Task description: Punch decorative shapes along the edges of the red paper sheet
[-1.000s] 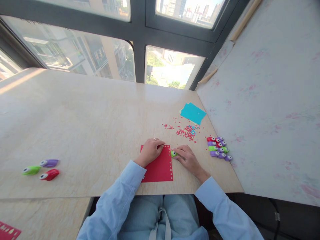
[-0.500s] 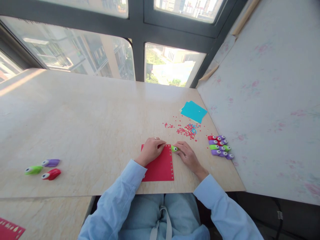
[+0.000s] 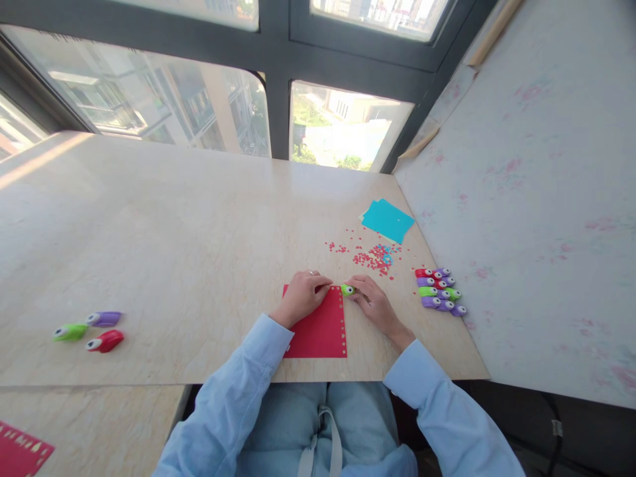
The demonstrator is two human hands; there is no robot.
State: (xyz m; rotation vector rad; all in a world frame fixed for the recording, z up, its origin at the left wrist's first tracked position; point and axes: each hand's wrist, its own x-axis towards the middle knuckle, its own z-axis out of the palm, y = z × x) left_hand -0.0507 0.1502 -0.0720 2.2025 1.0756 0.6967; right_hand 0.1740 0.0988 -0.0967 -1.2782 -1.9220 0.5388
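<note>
A red sheet of paper lies near the table's front edge, with small punched holes along its right side and part of its top. My left hand rests over its upper left, thumb and fingers pinched at the top edge. At the upper right corner is a small green craft punch with a white eye-like button. My right hand grips this punch from the right, between thumb and fingers. Whether the corner sits inside the punch's slot, I cannot tell.
Tiny red and blue punched bits lie beyond my right hand, below blue sheets. Several coloured punches stand in rows near the wall. Purple, green and red punches lie at left. Another punched red sheet is at lower left.
My right hand has shifted the green punch slightly away from me, up to the sheet's top right corner. My left hand keeps its place on the paper. The view has tilted slightly.
</note>
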